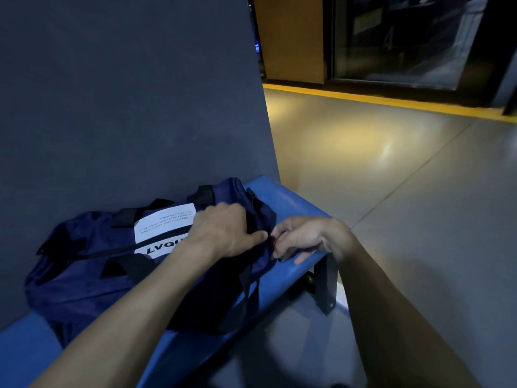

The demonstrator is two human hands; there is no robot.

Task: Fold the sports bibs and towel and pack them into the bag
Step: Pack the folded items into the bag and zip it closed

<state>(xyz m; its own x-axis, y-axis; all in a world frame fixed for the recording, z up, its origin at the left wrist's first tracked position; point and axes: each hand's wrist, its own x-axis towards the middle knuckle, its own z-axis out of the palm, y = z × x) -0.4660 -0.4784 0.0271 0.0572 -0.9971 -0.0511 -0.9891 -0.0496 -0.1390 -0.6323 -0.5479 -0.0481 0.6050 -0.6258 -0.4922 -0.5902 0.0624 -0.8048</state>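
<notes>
Dark grey wall panel [126, 93] fills the left side, glossy grey concrete floor [391, 177] on the right with a yellow painted strip [363, 98] at the far edge; beyond that a dark glass door [405, 37], contents murky. Long blue bench [282, 197] runs along the wall, near end cut off by the frame bottom, leg mostly in shadow. Navy blue fabric duffel bag [84, 275] lies on the bench against the wall, zip line looks closed along the top, so nothing inside shows; bibs and towel not visible anywhere. White printed label [165, 222] on the bag top, text upside down and partly covered by the wrist, only "LVQU" readable. Black webbing handles [123, 267] lie flat on the bag. Left hand [223, 233] rests on the bag's right end, fingers curled pinching fabric by the zip end. Right hand [302, 236] just beside it, fingertips pinching the bag's end fabric; zip puller itself too dark to make out. Hands close together, nearly touching
</notes>
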